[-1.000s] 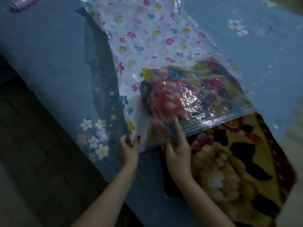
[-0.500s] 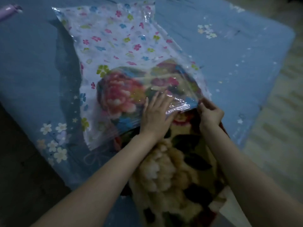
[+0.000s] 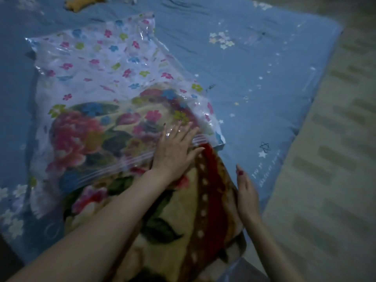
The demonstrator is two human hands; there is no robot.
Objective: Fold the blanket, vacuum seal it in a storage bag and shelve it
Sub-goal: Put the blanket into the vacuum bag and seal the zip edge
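Floral blanket (image 3: pixel 183 231) lies on the blue bed (image 3: pixel 264 82), far end inside the flower-print storage bag (image 3: pixel 97 74), near end out under both hands: left hand (image 3: pixel 175 149) flat, fingers spread across the bag's zip strip (image 3: pixel 122 161); right hand (image 3: pixel 247 192) straight-fingered against the blanket's right edge.

A blue bed sheet (image 3: pixel 254 82) covers the bed, printed with clusters of small pale flowers (image 3: pixel 221 40), scattered white stars and a line of pale lettering near its right edge. A yellow item (image 3: pixel 78 4), blurred, lies at the top edge. Pale patterned floor (image 3: pixel 335 169) runs along the right side.
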